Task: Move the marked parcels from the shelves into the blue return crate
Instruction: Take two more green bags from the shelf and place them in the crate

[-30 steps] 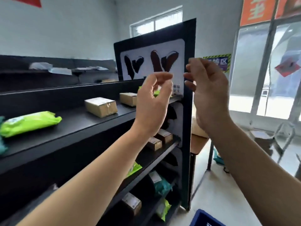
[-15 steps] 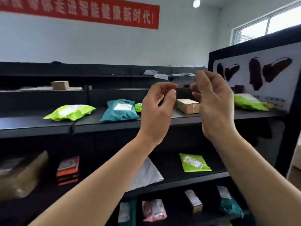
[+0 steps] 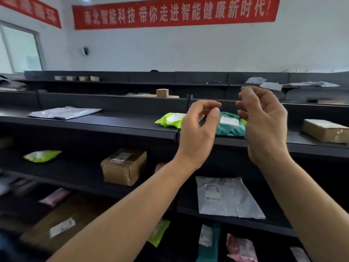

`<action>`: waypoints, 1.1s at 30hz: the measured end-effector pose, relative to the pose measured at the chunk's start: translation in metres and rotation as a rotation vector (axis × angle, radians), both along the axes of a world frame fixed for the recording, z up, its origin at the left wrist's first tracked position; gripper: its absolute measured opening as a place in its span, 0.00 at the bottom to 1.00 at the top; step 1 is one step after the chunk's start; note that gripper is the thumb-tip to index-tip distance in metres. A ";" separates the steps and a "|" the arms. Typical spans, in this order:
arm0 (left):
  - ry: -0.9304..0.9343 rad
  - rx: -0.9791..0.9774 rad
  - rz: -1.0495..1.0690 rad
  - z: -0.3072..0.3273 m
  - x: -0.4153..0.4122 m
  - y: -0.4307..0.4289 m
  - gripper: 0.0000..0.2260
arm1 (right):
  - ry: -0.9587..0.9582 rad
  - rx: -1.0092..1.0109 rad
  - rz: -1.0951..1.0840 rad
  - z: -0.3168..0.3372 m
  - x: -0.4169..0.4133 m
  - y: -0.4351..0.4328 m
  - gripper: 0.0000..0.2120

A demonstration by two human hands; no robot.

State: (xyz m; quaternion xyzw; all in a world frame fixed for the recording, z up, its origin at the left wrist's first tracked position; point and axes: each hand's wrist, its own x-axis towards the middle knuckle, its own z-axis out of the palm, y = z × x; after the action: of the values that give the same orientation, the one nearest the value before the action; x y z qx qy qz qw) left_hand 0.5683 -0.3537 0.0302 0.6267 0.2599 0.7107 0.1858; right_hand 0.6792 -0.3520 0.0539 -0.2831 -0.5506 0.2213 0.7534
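Note:
My left hand [image 3: 198,133] and my right hand [image 3: 264,125] are raised side by side in front of black shelves, fingers curled and apart, holding nothing. Behind them on the upper shelf [image 3: 113,124] lie a lime-green mailer bag [image 3: 170,120] and a teal mailer bag [image 3: 229,125], partly hidden by my hands. A brown box [image 3: 324,130] sits further right on that shelf. One shelf down stand a large brown box [image 3: 123,166] and a grey mailer bag [image 3: 226,197]. I cannot make out any marks on the parcels. The blue crate is out of view.
A silver mailer [image 3: 64,112] lies at the upper shelf's left, a lime bag [image 3: 42,155] below it. Lower shelves hold a flat brown parcel [image 3: 56,225], pink [image 3: 240,248], teal [image 3: 208,241] and green bags. A second shelf row [image 3: 162,92] and red banner [image 3: 173,12] are behind.
My view has swung left along the shelves, away from the shelf's end panel. Both hands stay raised and empty in the same pose.

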 end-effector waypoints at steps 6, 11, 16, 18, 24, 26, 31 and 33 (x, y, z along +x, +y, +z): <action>-0.024 -0.022 0.150 -0.005 -0.079 0.008 0.06 | -0.009 -0.032 0.104 -0.017 -0.069 0.017 0.04; -0.054 -0.051 0.222 -0.019 -0.136 0.011 0.06 | -0.051 -0.071 0.130 -0.032 -0.112 0.025 0.04; -0.041 -0.104 0.274 -0.043 -0.178 0.010 0.06 | -0.103 -0.102 0.158 -0.052 -0.154 0.025 0.03; -0.023 -0.124 0.290 -0.053 -0.192 0.009 0.06 | -0.124 -0.121 0.169 -0.062 -0.172 0.025 0.05; 0.004 -0.206 0.342 -0.089 -0.241 0.005 0.06 | -0.125 -0.228 0.220 -0.094 -0.228 0.026 0.05; 0.007 -0.239 0.363 -0.105 -0.258 0.005 0.06 | -0.130 -0.266 0.234 -0.109 -0.244 0.027 0.05; -0.005 -0.308 0.384 -0.141 -0.294 0.010 0.06 | -0.153 -0.339 0.254 -0.148 -0.275 0.032 0.03; -0.013 -0.339 0.386 -0.156 -0.306 0.014 0.06 | -0.179 -0.366 0.252 -0.163 -0.282 0.036 0.04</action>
State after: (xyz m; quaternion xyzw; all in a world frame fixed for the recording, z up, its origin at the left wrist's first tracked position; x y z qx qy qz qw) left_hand 0.2625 -0.3399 -0.1254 0.5209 0.4888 0.6833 0.1507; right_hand 0.3968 -0.3158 -0.1089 -0.3626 -0.5969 0.3839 0.6041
